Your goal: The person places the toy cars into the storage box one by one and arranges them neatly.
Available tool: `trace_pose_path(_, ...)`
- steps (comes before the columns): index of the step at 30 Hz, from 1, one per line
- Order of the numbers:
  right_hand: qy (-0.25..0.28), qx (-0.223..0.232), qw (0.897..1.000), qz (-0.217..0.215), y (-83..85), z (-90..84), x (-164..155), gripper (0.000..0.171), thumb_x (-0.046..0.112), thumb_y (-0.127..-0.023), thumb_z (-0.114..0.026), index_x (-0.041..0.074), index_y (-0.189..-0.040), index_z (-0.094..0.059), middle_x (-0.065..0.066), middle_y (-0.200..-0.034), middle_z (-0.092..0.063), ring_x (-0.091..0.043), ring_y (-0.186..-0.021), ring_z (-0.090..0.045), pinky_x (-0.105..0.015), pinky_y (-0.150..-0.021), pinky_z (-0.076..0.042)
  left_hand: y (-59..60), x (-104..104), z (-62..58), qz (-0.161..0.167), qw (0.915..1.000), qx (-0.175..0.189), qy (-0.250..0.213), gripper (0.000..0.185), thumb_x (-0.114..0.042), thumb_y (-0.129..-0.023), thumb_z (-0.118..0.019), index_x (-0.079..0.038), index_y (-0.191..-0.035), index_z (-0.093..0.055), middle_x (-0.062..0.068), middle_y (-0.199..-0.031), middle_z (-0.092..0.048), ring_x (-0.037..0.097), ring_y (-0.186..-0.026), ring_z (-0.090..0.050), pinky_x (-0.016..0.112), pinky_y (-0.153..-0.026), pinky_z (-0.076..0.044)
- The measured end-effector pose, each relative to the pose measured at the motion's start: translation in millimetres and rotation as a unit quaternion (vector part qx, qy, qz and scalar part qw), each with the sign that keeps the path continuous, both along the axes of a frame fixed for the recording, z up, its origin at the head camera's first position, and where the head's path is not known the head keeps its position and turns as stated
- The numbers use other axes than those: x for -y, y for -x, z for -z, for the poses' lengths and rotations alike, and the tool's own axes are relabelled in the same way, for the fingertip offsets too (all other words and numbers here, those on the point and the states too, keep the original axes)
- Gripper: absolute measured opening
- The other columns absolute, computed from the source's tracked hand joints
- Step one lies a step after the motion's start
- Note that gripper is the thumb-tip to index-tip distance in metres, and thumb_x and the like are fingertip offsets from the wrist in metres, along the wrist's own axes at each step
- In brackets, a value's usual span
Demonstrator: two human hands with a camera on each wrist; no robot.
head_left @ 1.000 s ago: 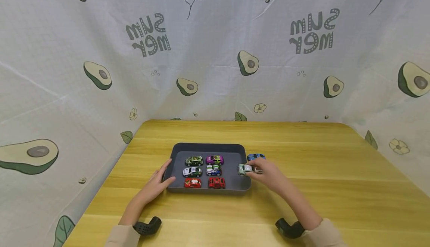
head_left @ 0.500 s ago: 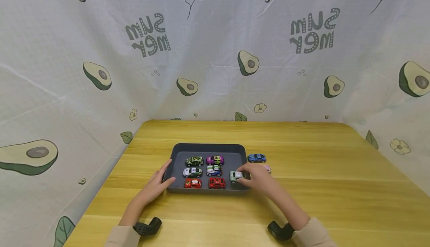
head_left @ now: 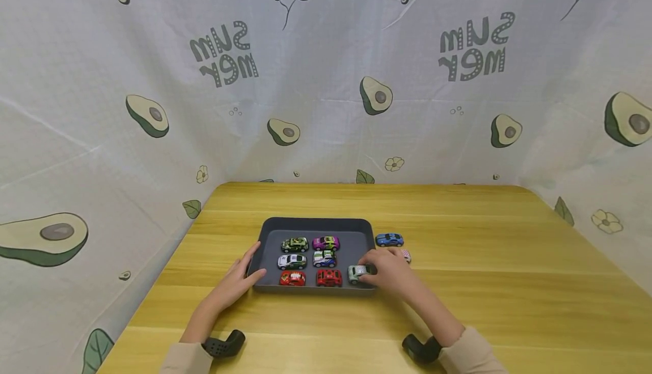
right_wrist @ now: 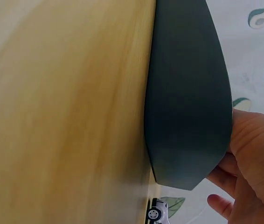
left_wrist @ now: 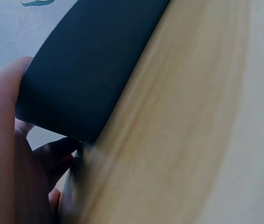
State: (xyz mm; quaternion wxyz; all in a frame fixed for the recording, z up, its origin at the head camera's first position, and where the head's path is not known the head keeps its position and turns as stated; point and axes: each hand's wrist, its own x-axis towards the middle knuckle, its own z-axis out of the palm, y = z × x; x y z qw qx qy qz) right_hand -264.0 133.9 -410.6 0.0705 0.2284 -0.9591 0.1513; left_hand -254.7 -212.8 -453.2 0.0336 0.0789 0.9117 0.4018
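Observation:
In the head view a dark grey tray [head_left: 316,290] holds several toy cars in rows. My right hand [head_left: 392,272] pinches a pale green toy car [head_left: 358,274] low over the tray's front right corner, beside a red car [head_left: 329,277]. In the right wrist view the tray's wall hides that car and my fingertips. At the tray's left side rests my left hand [head_left: 234,280], fingers stretched along the wall and thumb reaching over the rim. The left wrist view shows this hand at the tray's corner, its fingertips partly hidden.
Outside the tray to the right, a blue toy car [head_left: 389,240] stands on the wooden table [head_left: 484,261]. Just in front of it, a pinkish car [head_left: 406,256] is mostly hidden by my right hand. A printed cloth [head_left: 326,80] hangs behind and at both sides.
My right hand has carried the pale green car from the tray's right edge leftward, then toward the front right corner. The pinkish car now shows behind it. My left hand has stayed put.

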Motion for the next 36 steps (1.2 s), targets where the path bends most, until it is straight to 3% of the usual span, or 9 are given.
trace_pose_path(11,-0.049,0.011,0.999,0.010,0.6,-3.2,3,0.022,0.030,-0.069,-0.077,0.017,-0.085,-0.069,0.006,-0.090,-0.066,-0.018,-0.095,-0.059,-0.047,-0.092,-0.033,0.7,-1,-0.1,-0.001,1.0000,-0.004,0.003,0.070,-0.043,-0.090,-0.049,-0.027,-0.147,-0.012,0.019,-0.151,-0.017,0.051,-0.135,-0.007,0.071,-0.099,-0.013)
trace_pose_path(16,-0.050,0.025,0.998,-0.002,0.5,-4.7,2,0.026,0.030,-0.071,-0.075,0.015,-0.092,-0.069,0.002,-0.096,-0.066,-0.020,-0.100,-0.058,-0.049,-0.093,-0.032,0.1,-1,-0.5,-0.002,1.0000,-0.003,0.007,0.070,-0.043,-0.090,-0.049,-0.027,-0.147,-0.012,0.019,-0.150,-0.018,0.051,-0.135,-0.009,0.071,-0.098,-0.016)
trace_pose_path(23,0.000,-0.005,1.000,-0.026,1.5,-2.4,-8,0.028,0.028,-0.076,-0.071,0.014,-0.099,-0.068,0.002,-0.100,-0.067,-0.020,-0.102,-0.059,-0.050,-0.093,-0.033,-1.0,0,-0.1,-0.004,1.0000,0.000,-0.003,0.070,-0.043,-0.090,-0.049,-0.027,-0.147,-0.011,0.020,-0.151,-0.017,0.052,-0.135,-0.006,0.072,-0.098,-0.013)
trace_pose_path(32,0.088,-0.030,0.995,-0.022,8.5,-1.1,-34,0.033,0.023,-0.078,-0.070,0.011,-0.108,-0.065,-0.005,-0.109,-0.066,-0.027,-0.106,-0.058,-0.054,-0.094,-0.033,-1.1,0,-1.0,-0.003,1.0000,0.000,0.001,0.070,-0.042,-0.090,-0.049,-0.027,-0.147,-0.011,0.019,-0.151,-0.016,0.051,-0.135,-0.006,0.072,-0.098,-0.013)
trace_pose_path(36,0.115,-0.027,0.993,-0.018,13.6,-0.7,-47,0.035,0.021,-0.079,-0.068,0.007,-0.111,-0.064,-0.008,-0.110,-0.065,-0.031,-0.106,-0.058,-0.051,-0.091,-0.041,-1.1,-1,-1.2,-0.002,1.0000,-0.001,0.002,0.070,-0.042,-0.090,-0.049,-0.026,-0.147,-0.011,0.019,-0.151,-0.016,0.051,-0.135,-0.006,0.072,-0.098,-0.012)
